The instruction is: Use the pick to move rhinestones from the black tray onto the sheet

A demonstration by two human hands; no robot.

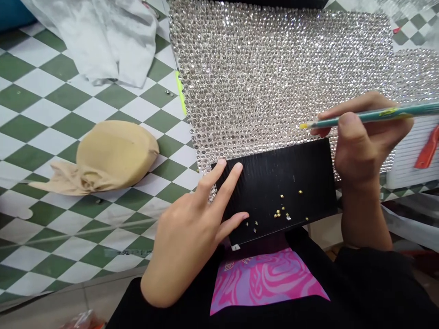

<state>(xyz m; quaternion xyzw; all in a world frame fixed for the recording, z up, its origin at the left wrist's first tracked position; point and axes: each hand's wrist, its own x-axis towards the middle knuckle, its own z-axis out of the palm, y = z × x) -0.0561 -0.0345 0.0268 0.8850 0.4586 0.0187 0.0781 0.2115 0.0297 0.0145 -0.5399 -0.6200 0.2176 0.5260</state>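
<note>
Holding a yellow-tipped pen (pixel 377 115) over a glittering studded sheet (pixel 281 68)

At the left of the green-and-white checked table (pixel 27 137), a crumpled white cloth (pixel 113 45) lies toward the far edge. Closer to the near edge sits a tan bundle (pixel 116 153), knotted at its left end.

Next comes the left hand (pixel 195 219), loosely spread, two fingertips on the upper left corner of a black board (pixel 270 178) and the thumb lower down; it grips nothing. The board lies along the table's near edge, overlapping the sheet's closest rows, with small gold stones (pixel 278 213) and a few clear ones scattered on it. Below the board shows a pink-and-purple swirled piece (pixel 267 278).

Beyond the board, the sheet spreads toward the table's far edge. Over its right part, the right hand (pixel 370 137) is closed around the pen, tip pointing left; whether the tip touches the sheet, I cannot tell.

Farthest right, by the near edge, a red tool (pixel 428 148) lies on lined white paper (pixel 404 160).
</note>
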